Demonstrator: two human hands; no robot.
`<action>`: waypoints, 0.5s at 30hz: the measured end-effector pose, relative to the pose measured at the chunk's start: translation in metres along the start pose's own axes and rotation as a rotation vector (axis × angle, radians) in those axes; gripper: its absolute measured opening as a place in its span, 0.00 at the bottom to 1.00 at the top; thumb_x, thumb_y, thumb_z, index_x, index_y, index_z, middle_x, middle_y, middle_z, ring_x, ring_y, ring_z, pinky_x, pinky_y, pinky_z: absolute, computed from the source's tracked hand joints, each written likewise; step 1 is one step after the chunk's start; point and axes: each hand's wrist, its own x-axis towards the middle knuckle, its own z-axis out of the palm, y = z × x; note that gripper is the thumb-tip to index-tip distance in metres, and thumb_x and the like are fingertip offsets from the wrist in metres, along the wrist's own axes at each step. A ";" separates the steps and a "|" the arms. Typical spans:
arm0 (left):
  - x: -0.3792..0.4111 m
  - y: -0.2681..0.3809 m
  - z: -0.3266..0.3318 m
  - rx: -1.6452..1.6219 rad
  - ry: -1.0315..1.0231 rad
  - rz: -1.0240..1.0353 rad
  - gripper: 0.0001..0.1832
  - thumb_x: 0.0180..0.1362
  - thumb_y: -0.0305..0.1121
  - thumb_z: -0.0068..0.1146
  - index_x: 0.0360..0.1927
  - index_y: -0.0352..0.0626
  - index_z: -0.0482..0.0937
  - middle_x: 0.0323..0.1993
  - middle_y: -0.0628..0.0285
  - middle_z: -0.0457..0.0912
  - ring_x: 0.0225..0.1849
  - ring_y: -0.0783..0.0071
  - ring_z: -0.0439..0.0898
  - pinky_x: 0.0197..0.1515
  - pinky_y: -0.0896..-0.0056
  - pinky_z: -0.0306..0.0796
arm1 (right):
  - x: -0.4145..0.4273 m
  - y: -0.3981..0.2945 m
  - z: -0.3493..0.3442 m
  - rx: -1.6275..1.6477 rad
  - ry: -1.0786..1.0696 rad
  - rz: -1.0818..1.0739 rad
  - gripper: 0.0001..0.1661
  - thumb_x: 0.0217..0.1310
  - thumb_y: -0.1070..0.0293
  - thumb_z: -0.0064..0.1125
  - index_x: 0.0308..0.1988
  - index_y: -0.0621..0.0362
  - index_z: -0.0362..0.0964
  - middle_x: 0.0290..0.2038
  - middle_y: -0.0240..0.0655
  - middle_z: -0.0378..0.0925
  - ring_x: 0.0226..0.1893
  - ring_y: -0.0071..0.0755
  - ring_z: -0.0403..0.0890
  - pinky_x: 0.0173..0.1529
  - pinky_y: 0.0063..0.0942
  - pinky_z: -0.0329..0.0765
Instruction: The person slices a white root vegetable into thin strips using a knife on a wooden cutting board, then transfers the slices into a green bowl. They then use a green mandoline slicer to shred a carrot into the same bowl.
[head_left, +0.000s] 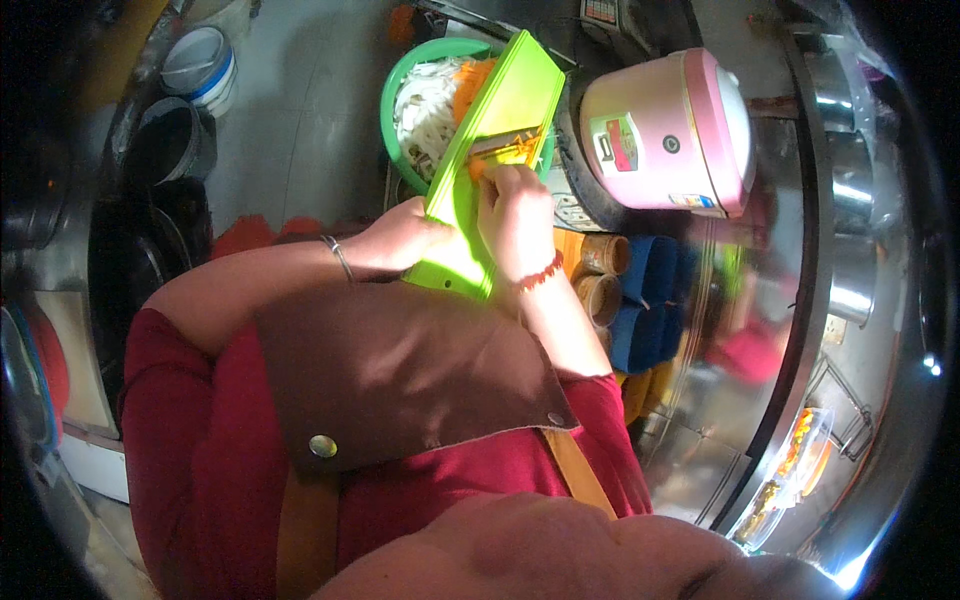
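A lime-green mandoline slicer (514, 82) slants from above a green plastic bowl (389, 112) down towards my chest. My left hand (409, 234) grips its left edge, low on the board. My right hand (517, 206) has its fingers curled around a small orange piece, probably carrot (478, 171), pressed to the board just below the metal blade (499, 146). Orange shreds (529, 139) cling at the blade. In the bowl lie many white vegetable shreds (427, 97) and a heap of orange shreds (472, 82). My right fingers hide most of the piece.
A pink rice cooker (645, 135) stands right of the bowl. Below it are round jars (600, 300) and blue containers (641, 300). White buckets (199, 67) and a dark bucket (165, 142) stand at upper left. A shelf edge (795, 300) with steel pots (851, 277) runs along the right.
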 end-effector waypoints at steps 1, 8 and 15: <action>0.001 0.000 -0.002 0.025 0.006 0.006 0.13 0.61 0.28 0.51 0.48 0.36 0.72 0.40 0.64 0.79 0.41 0.77 0.77 0.47 0.72 0.71 | 0.006 0.002 0.004 -0.024 0.021 0.007 0.06 0.48 0.78 0.57 0.32 0.60 0.76 0.26 0.45 0.76 0.26 0.49 0.79 0.33 0.38 0.77; 0.005 -0.004 -0.011 0.140 0.004 0.026 0.13 0.61 0.29 0.50 0.49 0.36 0.72 0.40 0.64 0.79 0.42 0.77 0.76 0.48 0.70 0.71 | 0.030 0.025 0.021 -0.061 0.033 -0.071 0.03 0.50 0.74 0.56 0.28 0.59 0.77 0.26 0.45 0.77 0.27 0.52 0.79 0.34 0.41 0.76; 0.003 -0.001 -0.009 0.137 0.013 0.015 0.16 0.61 0.29 0.50 0.51 0.34 0.71 0.45 0.60 0.78 0.46 0.73 0.76 0.52 0.69 0.69 | 0.068 0.052 0.005 -0.207 0.010 0.067 0.09 0.51 0.66 0.60 0.26 0.60 0.77 0.27 0.48 0.78 0.29 0.48 0.81 0.36 0.38 0.77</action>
